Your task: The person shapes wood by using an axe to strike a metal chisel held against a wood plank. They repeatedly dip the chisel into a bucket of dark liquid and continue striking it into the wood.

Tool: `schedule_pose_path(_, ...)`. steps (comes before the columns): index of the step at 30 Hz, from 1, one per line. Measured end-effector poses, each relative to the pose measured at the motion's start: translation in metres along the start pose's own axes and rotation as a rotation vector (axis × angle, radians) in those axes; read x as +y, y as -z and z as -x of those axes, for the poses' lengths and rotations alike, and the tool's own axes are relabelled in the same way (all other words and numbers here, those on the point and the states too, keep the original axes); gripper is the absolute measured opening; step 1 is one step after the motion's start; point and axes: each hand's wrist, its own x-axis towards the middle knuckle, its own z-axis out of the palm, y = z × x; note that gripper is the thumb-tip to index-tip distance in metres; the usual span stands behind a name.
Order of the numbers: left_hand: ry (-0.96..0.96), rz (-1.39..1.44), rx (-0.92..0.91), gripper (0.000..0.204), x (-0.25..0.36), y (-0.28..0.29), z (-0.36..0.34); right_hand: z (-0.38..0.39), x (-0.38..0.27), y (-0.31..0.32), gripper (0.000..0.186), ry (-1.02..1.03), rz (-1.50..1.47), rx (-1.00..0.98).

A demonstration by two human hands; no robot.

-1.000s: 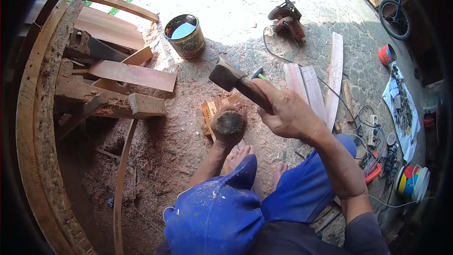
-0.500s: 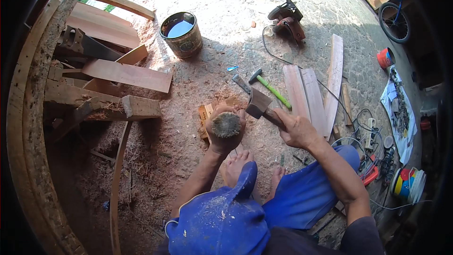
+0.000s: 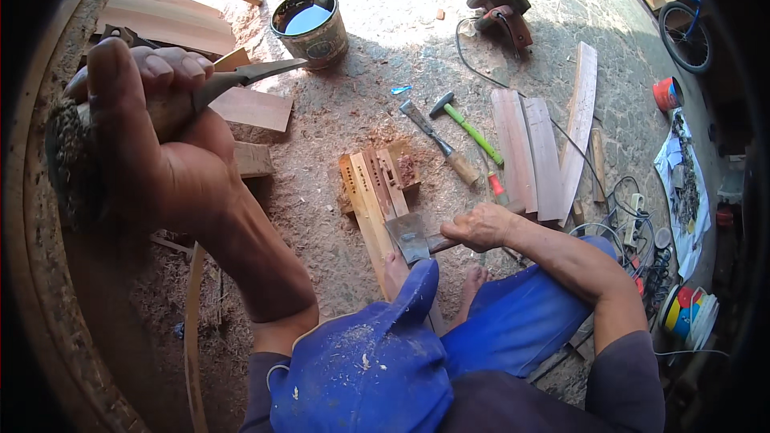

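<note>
My left hand [image 3: 180,164] is raised at the left, close to the camera. Its fingers are wrapped around the wooden handle of a chisel [image 3: 261,72], whose metal blade points right and whose handle end is frayed. Low in the middle, my right hand [image 3: 481,227] grips a hatchet [image 3: 409,238] by its short wooden handle. The flat metal head lies over part of some wood strips [image 3: 365,192] beside my foot. Small holes and a cut notch show in these strips. Another chisel [image 3: 437,140] with a wooden handle and a green-handled hammer [image 3: 472,132] lie beyond them.
Loose boards [image 3: 513,144] lie at the right, near tangled cables and a cable reel [image 3: 690,313]. A power saw [image 3: 505,20] and a bucket of liquid [image 3: 313,36] stand farther off. A wooden frame [image 3: 56,273] edges the left. Shavings cover the floor.
My left hand has lifted the chisel from the wood strips up and to the left. My right hand has lowered the hatchet toward me, uncovering the strips and the other chisel's handle.
</note>
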Motion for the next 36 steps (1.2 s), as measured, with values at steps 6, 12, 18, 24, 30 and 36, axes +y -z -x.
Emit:
schedule_pose_path(6, 0.271, -0.060, -0.100, 0.020, -0.065, 0.001, 0.103, -0.032, 0.050, 0.015, 0.029, -0.423, -0.031, 0.357)
schedule_pose_path(12, 0.437, -0.350, -0.199, 0.017, -0.113, 0.006, 0.177, -0.008, 0.030, 0.079, 0.041, -0.684, -0.642, 0.815)
schedule_pose_path(18, 0.492, -0.271, -0.192, 0.015, -0.136, 0.002, 0.186, 0.013, 0.013, 0.089, 0.050, -0.626, -0.746, 0.923)
schedule_pose_path(24, 0.468, -0.318, -0.175, 0.014, -0.146, 0.006, 0.189, 0.017, -0.004, 0.100, 0.047, -0.650, -0.876, 0.899)
schedule_pose_path(30, 0.472, -0.361, -0.284, 0.020, -0.135, -0.015, 0.178, 0.013, -0.011, 0.101, 0.047, -0.632, -0.951, 0.912)
schedule_pose_path(36, 0.425, -0.458, -0.233, 0.020, -0.137, -0.031, 0.181, 0.009, -0.027, 0.106, 0.045, -0.505, -1.036, 0.964)
